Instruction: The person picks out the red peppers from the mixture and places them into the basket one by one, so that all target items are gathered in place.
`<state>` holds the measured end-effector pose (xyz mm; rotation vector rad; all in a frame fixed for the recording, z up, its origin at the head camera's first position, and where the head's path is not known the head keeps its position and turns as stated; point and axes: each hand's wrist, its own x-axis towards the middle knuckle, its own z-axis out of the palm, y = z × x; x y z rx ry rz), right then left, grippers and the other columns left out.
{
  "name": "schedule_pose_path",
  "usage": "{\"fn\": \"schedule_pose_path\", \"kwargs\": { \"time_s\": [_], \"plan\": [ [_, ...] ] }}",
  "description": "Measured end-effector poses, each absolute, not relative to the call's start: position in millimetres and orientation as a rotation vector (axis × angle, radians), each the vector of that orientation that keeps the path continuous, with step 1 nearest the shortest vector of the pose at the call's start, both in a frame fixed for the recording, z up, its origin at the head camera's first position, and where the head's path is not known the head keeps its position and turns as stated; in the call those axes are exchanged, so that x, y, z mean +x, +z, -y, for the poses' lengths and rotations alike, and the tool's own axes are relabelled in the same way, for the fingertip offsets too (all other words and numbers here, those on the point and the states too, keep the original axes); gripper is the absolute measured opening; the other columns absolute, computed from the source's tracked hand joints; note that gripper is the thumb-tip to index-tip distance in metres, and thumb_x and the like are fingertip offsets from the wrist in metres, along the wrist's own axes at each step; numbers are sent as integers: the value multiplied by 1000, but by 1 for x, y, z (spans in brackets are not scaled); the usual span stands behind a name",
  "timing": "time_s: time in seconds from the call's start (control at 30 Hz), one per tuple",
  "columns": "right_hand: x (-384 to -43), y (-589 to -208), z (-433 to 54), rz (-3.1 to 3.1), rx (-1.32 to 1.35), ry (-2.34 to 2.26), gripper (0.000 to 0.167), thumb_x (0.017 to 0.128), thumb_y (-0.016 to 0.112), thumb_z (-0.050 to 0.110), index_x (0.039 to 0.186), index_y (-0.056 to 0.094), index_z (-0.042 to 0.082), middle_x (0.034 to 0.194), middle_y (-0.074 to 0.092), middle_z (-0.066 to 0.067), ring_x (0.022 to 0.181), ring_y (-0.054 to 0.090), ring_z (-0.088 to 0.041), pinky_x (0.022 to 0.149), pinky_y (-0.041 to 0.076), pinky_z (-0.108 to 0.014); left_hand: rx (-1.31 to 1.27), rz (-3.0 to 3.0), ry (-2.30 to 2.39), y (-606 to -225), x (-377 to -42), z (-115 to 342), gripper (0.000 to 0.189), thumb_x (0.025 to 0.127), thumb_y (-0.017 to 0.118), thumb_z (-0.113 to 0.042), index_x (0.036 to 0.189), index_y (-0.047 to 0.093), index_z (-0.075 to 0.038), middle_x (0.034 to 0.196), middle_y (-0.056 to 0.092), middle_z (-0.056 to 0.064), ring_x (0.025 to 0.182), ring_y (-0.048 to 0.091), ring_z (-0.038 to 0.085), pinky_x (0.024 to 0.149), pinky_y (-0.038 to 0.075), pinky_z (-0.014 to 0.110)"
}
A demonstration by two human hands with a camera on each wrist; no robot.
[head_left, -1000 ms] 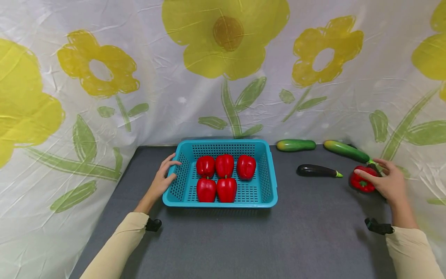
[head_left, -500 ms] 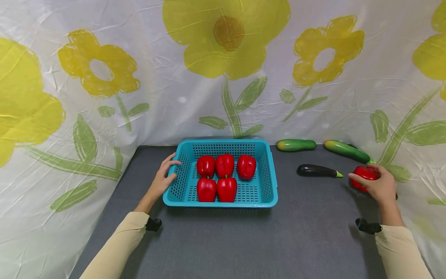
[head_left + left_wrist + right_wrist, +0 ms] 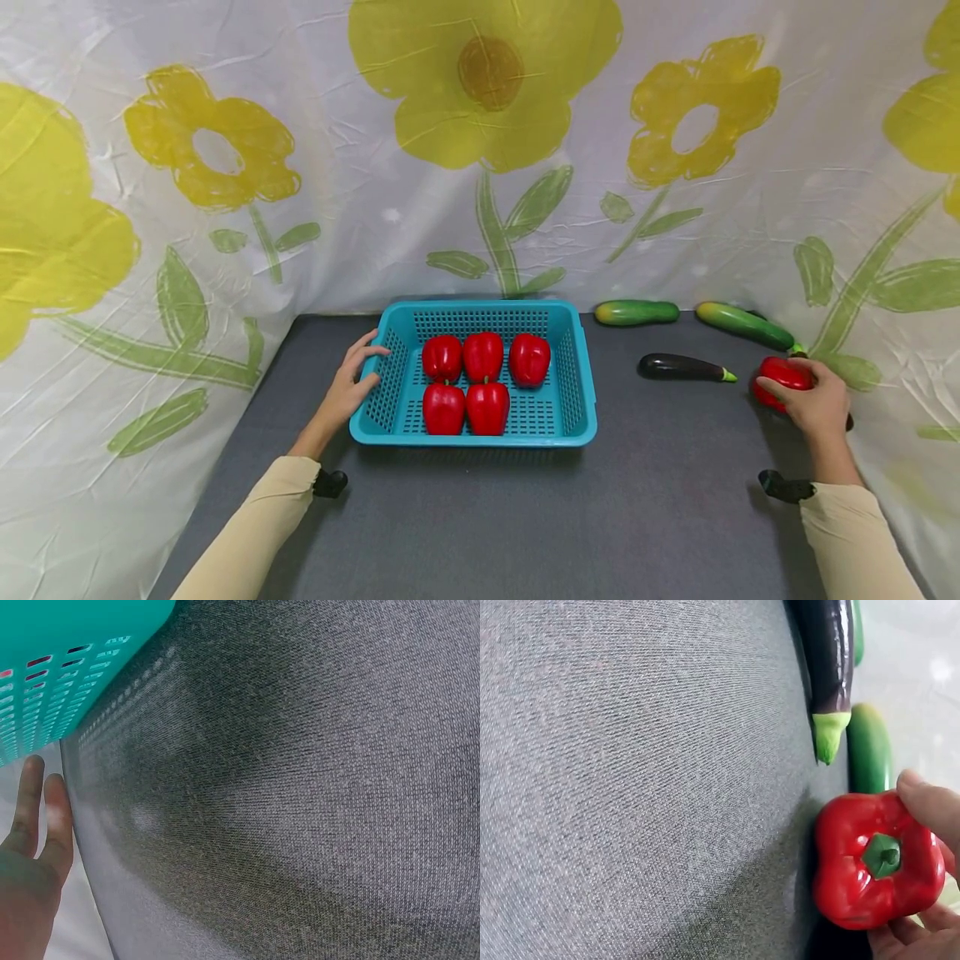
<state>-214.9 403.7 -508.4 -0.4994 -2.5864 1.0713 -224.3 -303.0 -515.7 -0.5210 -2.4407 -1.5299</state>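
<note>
At the far right of the head view, my right hand (image 3: 819, 398) grips a red bell pepper (image 3: 782, 382). In the right wrist view, the thumb is on the upper side of the bell pepper (image 3: 877, 862) and fingers lie beneath it; its green stem faces the camera. My left hand (image 3: 349, 387) is at the left rim of a blue plastic basket (image 3: 476, 440), fingers extended over the edge. Two straight fingers (image 3: 58, 817) show beside the basket wall (image 3: 90, 630) in the left wrist view. Several red bell peppers (image 3: 488, 407) sit in the basket.
One dark eggplant (image 3: 686, 367) lies between the basket and my right hand. Behind it are two green cucumbers (image 3: 637, 312), near the flowered cloth backdrop (image 3: 390, 225). Another dark thing, mostly hidden, peeks out behind my right hand. Grey cloth (image 3: 480, 525) covers the table.
My right hand has closed in on the bell pepper and shifted left; the pepper now shows its side rather than its stem end in the head view. The left hand stays put.
</note>
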Motion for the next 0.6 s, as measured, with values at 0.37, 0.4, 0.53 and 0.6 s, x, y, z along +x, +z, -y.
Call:
{"fn": "schedule_pose_path", "kwargs": {
  "time_s": [0.37,0.4,0.53,0.6],
  "plan": [
    [-211,-510,-407,2553,-527,1157,64,85,82,30,136,59,-2,133,57,-26,107,49,-32,71,38,-19,-533,2434,-1557,-515,-223,303,40,92,48,13,131,57,7,163,21,21,146,21,41,99,30,64],
    [-211,-510,-407,2547,-529,1165,64,85,82,31,136,59,-1,134,56,-26,106,49,-30,71,38,-18,-531,2434,-1560,-515,-223,303,40,92,48,13,131,57,7,163,21,21,146,21,41,99,30,64],
    [-210,-509,-407,2489,-538,1231,62,85,83,30,136,62,3,131,59,-17,103,50,-17,73,39,-15,-518,2442,-1556,-515,-222,302,41,91,49,13,131,57,8,163,21,21,145,22,42,98,31,63],
    [-210,-507,-406,2445,-529,1290,60,84,84,27,136,63,6,125,61,-7,99,51,-10,74,40,-12,-512,2450,-1548,-515,-223,302,41,91,49,13,131,56,8,163,21,21,144,23,42,97,32,62]
  ]
}}
